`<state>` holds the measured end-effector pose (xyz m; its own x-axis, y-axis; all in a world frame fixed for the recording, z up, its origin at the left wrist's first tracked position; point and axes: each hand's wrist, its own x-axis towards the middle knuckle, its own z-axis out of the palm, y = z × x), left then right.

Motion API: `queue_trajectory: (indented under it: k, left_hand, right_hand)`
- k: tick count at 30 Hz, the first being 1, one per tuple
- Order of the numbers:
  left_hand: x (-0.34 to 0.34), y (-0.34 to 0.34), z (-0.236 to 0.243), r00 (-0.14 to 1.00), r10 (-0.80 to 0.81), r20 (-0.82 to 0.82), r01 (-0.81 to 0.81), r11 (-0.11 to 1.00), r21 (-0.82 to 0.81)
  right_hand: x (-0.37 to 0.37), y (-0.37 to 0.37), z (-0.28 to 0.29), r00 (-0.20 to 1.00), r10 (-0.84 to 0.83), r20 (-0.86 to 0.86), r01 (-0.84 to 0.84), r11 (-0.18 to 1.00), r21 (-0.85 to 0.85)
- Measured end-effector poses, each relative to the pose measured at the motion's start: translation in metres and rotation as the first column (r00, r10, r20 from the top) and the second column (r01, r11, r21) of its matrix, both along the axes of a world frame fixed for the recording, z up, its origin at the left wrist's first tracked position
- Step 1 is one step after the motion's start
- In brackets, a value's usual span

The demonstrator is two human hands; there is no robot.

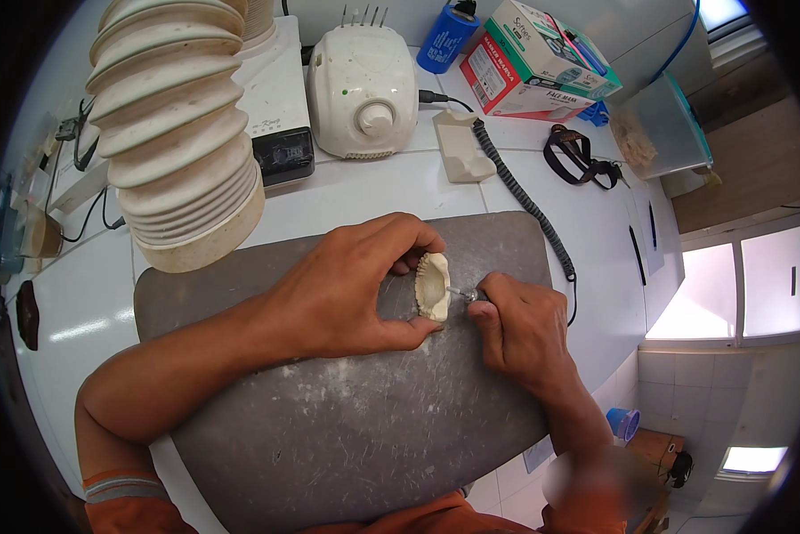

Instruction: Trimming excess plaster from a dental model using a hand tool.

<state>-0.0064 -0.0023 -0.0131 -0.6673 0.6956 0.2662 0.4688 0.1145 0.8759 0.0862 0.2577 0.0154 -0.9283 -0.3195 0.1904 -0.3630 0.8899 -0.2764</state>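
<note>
My left hand grips a cream dental cast on edge by its two ends, thumb at the bottom and fingers at the top, over a scuffed dark grey mat. My right hand is closed round a handheld rotary tool, its metal tip pointing left at the cast's inner side and apparently touching it. A coiled black cord runs down to the right of my right hand.
A ribbed cream hose hangs at upper left. Behind stand a white control box, a tool cradle, a blue canister and stacked boxes. A strap and plastic bin sit right.
</note>
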Motion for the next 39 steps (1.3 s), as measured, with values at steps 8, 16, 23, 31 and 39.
queue_trajectory:
  k: [8, 16, 23, 31, 39]
  left_hand:
    - [-0.0002, 0.0, 0.0007, 1.0, 0.003, 0.03, -0.003, 1.0, 0.002]
    - [-0.0005, -0.0004, -0.0003, 1.0, -0.017, 0.016, 0.017, 1.0, 0.006]
    - [-0.0026, -0.0018, -0.0007, 0.999, -0.055, -0.001, 0.055, 0.998, 0.022]
    - [-0.0034, -0.0022, -0.0011, 0.995, -0.099, -0.001, 0.099, 0.994, 0.043]
    - [-0.0056, -0.0031, -0.0006, 0.992, -0.123, -0.016, 0.123, 0.992, 0.035]
  right_hand:
    - [0.0005, -0.0025, 0.0, 1.0, -0.026, -0.007, 0.026, 1.0, 0.015]
    - [-0.0003, -0.0002, -0.0006, 1.0, 0.004, -0.008, -0.004, 1.0, 0.004]
    - [-0.001, -0.002, -0.0007, 1.0, -0.016, -0.014, 0.016, 1.0, 0.003]
    - [-0.001, 0.0, -0.0001, 1.0, 0.027, -0.004, -0.027, 1.0, 0.01]
    - [-0.0003, -0.0027, -0.0019, 0.999, -0.04, -0.031, 0.039, 0.999, -0.022]
